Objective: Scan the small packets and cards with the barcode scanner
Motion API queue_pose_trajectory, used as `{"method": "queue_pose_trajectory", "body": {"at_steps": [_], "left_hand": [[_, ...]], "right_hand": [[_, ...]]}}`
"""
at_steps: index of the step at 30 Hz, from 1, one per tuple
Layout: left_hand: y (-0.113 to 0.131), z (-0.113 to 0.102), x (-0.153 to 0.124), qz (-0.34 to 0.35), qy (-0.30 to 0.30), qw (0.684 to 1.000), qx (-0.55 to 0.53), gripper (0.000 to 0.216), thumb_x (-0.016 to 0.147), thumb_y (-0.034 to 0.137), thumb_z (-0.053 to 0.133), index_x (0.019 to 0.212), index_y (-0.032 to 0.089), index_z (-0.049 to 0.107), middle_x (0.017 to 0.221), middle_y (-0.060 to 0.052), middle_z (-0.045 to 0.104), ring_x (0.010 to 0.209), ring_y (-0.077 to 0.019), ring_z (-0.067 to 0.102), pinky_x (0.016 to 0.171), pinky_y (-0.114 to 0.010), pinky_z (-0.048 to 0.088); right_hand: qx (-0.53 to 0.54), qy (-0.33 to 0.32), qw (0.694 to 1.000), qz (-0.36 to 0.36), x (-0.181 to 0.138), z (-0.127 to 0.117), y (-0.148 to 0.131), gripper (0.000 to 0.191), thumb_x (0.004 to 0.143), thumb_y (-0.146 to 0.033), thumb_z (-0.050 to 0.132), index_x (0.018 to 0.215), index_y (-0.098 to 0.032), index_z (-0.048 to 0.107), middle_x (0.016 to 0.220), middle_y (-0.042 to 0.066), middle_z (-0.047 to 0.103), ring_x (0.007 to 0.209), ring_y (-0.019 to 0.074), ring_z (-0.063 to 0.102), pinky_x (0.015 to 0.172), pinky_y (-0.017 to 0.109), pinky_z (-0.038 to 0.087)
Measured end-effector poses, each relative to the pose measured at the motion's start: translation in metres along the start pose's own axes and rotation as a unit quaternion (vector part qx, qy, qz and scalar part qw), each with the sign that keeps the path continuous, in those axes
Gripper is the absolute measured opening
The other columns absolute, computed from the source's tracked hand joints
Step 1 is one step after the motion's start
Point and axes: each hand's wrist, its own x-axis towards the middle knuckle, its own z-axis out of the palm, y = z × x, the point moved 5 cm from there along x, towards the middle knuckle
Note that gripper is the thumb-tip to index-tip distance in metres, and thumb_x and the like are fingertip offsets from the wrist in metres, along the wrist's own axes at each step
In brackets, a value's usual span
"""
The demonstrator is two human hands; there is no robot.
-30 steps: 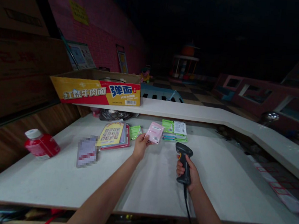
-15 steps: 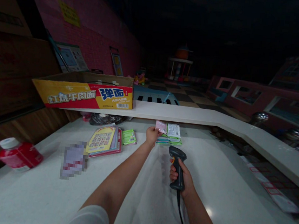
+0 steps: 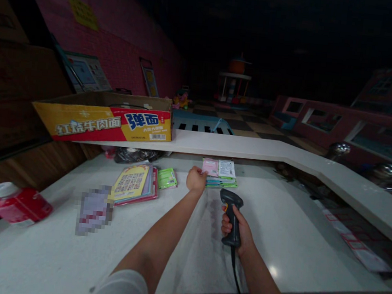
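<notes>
My right hand point(image 3: 241, 227) is wrapped round the grip of a black handheld barcode scanner point(image 3: 233, 220), its head tilted up and its cable running down toward the front edge. My left hand point(image 3: 196, 179) is closed at the lower left corner of a small pink packet point(image 3: 210, 166); its fingertips are partly hidden. The pink packet rests on a low stack of flat packets, beside a white printed packet point(image 3: 227, 168). Below them show the green and teal edges of other packets point(image 3: 221, 182). Left of my left hand lies a separate green packet point(image 3: 167, 178) on the white counter point(image 3: 171, 265).
A red-and-yellow noodle carton point(image 3: 104, 124) stands on the raised ledge point(image 3: 230, 145). Booklets in sleeves point(image 3: 132, 182), a blurred item point(image 3: 94, 210) and a red bottle with white cap point(image 3: 20, 204) are on the left. Papers point(image 3: 354, 236) lie at the right under the ledge.
The pink packet has settled flatter and squarer next to the white packet, and my left hand has moved slightly left and down. The scanner stays in my right hand; the view has shifted slightly.
</notes>
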Motion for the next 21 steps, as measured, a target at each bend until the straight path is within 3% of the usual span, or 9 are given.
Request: {"method": "queue_pose_trajectory", "body": {"at_steps": [7, 11, 14, 18, 21], "left_hand": [[-0.004, -0.008, 0.000, 0.055, 0.016, 0.998, 0.018, 0.014, 0.086, 0.030, 0.057, 0.091, 0.018, 0.064, 0.093, -0.006, 0.069, 0.088, -0.0193, 0.064, 0.075, -0.028, 0.044], [-0.018, -0.030, 0.003, 0.123, 0.038, 0.983, 0.130, 0.019, 0.089, 0.025, 0.050, 0.097, 0.016, 0.065, 0.100, -0.011, 0.066, 0.100, -0.0233, 0.061, 0.090, -0.034, 0.044], [-0.040, -0.044, 0.008, 0.111, 0.039, 0.962, 0.246, 0.032, 0.087, 0.027, 0.054, 0.113, 0.011, 0.062, 0.118, -0.020, 0.061, 0.120, -0.0315, 0.052, 0.100, -0.043, 0.039], [-0.070, -0.046, 0.014, 0.081, -0.025, 0.935, 0.345, 0.056, 0.089, 0.032, 0.052, 0.136, 0.001, 0.047, 0.146, -0.028, 0.039, 0.143, -0.0363, 0.026, 0.114, -0.048, 0.023], [-0.084, -0.040, 0.011, 0.053, -0.086, 0.928, 0.358, 0.063, 0.092, 0.035, 0.046, 0.144, 0.000, 0.038, 0.153, -0.027, 0.028, 0.145, -0.0355, 0.023, 0.115, -0.046, 0.023]], "right_hand": [[0.000, -0.003, 1.000, 0.005, 0.001, -0.002, 0.000, 0.038, 0.073, -0.042, 0.078, 0.094, -0.015, 0.062, 0.056, -0.006, 0.051, 0.039, 0.0039, 0.043, 0.036, 0.014, 0.035], [-0.002, -0.006, 1.000, 0.004, 0.002, -0.005, 0.000, 0.038, 0.073, -0.043, 0.078, 0.094, -0.015, 0.063, 0.056, -0.006, 0.052, 0.040, 0.0040, 0.042, 0.037, 0.014, 0.035], [-0.014, -0.013, 1.000, 0.009, 0.002, -0.005, 0.000, 0.036, 0.073, -0.043, 0.078, 0.092, -0.016, 0.062, 0.056, -0.006, 0.051, 0.040, 0.0043, 0.042, 0.036, 0.015, 0.034], [-0.023, -0.020, 0.999, 0.012, 0.000, -0.005, -0.001, 0.035, 0.074, -0.043, 0.077, 0.093, -0.017, 0.062, 0.056, -0.006, 0.051, 0.041, 0.0044, 0.043, 0.038, 0.015, 0.036], [-0.025, -0.017, 0.999, 0.010, 0.000, -0.006, -0.001, 0.035, 0.074, -0.043, 0.077, 0.092, -0.017, 0.062, 0.056, -0.006, 0.050, 0.040, 0.0045, 0.043, 0.037, 0.015, 0.036]]}}
